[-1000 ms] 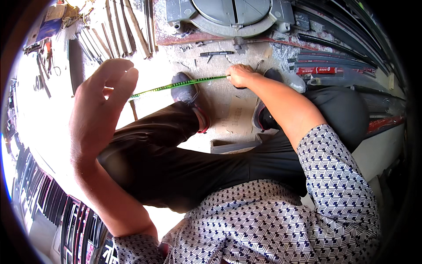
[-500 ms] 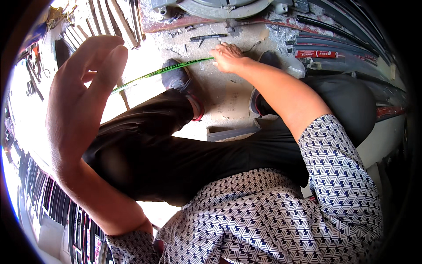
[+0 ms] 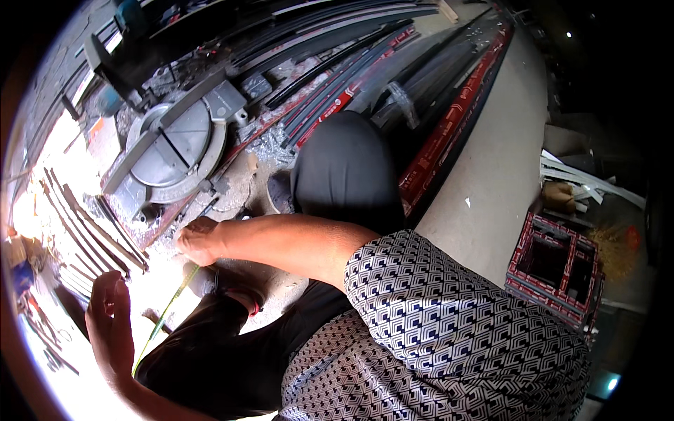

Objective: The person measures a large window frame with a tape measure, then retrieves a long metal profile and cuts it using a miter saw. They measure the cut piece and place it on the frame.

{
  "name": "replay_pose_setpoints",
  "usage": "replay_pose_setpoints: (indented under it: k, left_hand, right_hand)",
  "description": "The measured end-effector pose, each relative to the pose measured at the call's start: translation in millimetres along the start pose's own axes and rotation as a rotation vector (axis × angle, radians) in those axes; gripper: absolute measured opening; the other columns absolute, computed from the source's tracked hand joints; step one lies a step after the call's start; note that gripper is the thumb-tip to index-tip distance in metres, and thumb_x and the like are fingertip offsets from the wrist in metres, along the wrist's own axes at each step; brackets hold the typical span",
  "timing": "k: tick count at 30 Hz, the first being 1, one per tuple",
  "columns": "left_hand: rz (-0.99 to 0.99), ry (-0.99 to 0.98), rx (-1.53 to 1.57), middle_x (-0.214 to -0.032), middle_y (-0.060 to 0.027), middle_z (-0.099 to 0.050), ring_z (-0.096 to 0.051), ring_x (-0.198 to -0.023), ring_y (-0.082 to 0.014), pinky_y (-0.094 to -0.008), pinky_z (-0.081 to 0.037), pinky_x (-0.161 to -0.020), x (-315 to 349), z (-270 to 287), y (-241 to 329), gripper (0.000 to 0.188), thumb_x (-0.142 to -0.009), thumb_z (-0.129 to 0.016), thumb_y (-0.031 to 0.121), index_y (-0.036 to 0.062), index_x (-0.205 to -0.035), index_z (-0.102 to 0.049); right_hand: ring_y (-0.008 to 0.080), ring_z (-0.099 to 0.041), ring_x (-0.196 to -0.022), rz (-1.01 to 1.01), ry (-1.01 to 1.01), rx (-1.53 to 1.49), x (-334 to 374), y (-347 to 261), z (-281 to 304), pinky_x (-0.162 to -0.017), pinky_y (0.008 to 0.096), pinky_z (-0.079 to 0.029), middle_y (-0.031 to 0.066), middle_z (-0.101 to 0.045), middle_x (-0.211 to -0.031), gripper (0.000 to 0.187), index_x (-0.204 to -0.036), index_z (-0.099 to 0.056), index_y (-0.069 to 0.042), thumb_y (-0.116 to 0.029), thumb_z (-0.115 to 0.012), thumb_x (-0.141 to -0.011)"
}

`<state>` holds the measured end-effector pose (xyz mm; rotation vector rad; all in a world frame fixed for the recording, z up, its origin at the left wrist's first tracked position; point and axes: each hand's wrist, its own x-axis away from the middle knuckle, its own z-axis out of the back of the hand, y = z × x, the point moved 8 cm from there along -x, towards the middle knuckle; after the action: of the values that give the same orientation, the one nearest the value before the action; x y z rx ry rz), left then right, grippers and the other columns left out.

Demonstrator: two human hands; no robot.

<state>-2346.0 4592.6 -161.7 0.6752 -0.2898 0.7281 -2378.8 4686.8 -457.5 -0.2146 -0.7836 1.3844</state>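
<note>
My right hand [image 3: 200, 241] is closed on one end of a green tape measure blade [image 3: 168, 309], low over the floor in front of my shoes. From there the blade runs down and left, beside my bent knee, and passes out of sight near my left wrist. My left hand [image 3: 111, 319] is raised at the left, its fingers loosely curved and the thumb held up. Nothing shows in it, and the tape's other end is hidden.
A mitre saw [image 3: 172, 144] with a round metal table stands ahead on the left. Long dark profiles [image 3: 337, 95] and a red-wrapped bundle [image 3: 456, 119] lie beyond my knee. Red-and-black frames [image 3: 554, 263] are stacked at the right. Thin strips [image 3: 84, 217] lie at the left.
The view has swung to the right, bringing the whole saw table and the stacked frames in. My left hand appears lower and smaller. My right hand keeps its grip on the tape.
</note>
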Motion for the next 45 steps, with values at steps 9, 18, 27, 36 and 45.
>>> replay_pose_setpoints:
  k: [9,18,27,36,45]
  left_hand:
    - [-0.004,0.027,0.219,-0.092,-0.0073,-0.060,-0.055,-0.087,-0.0138,-0.0297,-0.047,-0.082,-28.6,-8.0,-39.3,0.033,-0.105,-0.051,0.027,-0.0012,-0.118,-0.059]
    - [0.042,-0.051,0.066,-0.099,-0.0097,-0.063,-0.060,-0.092,-0.0201,-0.0376,-0.052,-0.080,-37.3,-5.8,-65.5,0.046,-0.103,-0.047,0.044,0.0031,-0.120,-0.060]
    - [0.218,-0.088,0.146,-0.104,-0.0053,-0.062,-0.061,-0.098,-0.0199,-0.0387,-0.048,-0.086,-39.9,-7.0,-123.6,0.049,-0.098,-0.053,0.054,0.0124,-0.123,-0.061]
    - [0.544,0.050,0.449,-0.107,-0.0076,-0.063,-0.060,-0.099,-0.0188,-0.0358,-0.047,-0.088,-11.0,-3.9,-293.3,0.057,-0.095,-0.059,0.058,0.0068,-0.119,-0.060]
    - [0.516,0.068,0.425,-0.104,-0.0066,-0.063,-0.060,-0.096,-0.0180,-0.0355,-0.047,-0.086,-10.3,-16.5,-250.8,0.054,-0.096,-0.058,0.057,0.0073,-0.117,-0.061]
  right_hand:
    - [0.0285,-0.069,-0.078,0.146,0.540,0.138,96.7,-55.4,190.5,-0.065,0.0427,-0.054,0.0153,-0.068,-0.078,0.015,-0.081,-0.067,-0.005,-0.018,-0.062,-0.076]
    - [0.0197,-0.063,-0.074,-0.165,1.117,-0.100,310.5,36.4,287.3,-0.070,0.0371,-0.056,0.0099,-0.064,-0.081,0.010,-0.085,-0.065,-0.001,-0.010,-0.065,-0.089]
    - [0.0412,-0.060,-0.114,-1.752,1.303,-0.103,605.1,263.2,5.3,-0.097,0.0455,-0.050,0.0250,-0.063,-0.117,0.047,-0.124,-0.059,-0.007,-0.037,-0.063,-0.088]
    - [0.0366,-0.068,-0.097,-1.892,1.247,-1.109,596.6,313.5,-163.2,-0.081,0.0474,-0.052,0.0225,-0.068,-0.105,0.053,-0.131,-0.056,-0.007,-0.038,-0.058,-0.088]
    - [0.0463,-0.065,-0.093,-2.048,1.153,-0.525,515.1,323.9,-114.9,-0.081,0.0569,-0.054,0.0332,-0.054,-0.119,0.053,-0.128,-0.054,-0.011,-0.042,-0.061,-0.086]
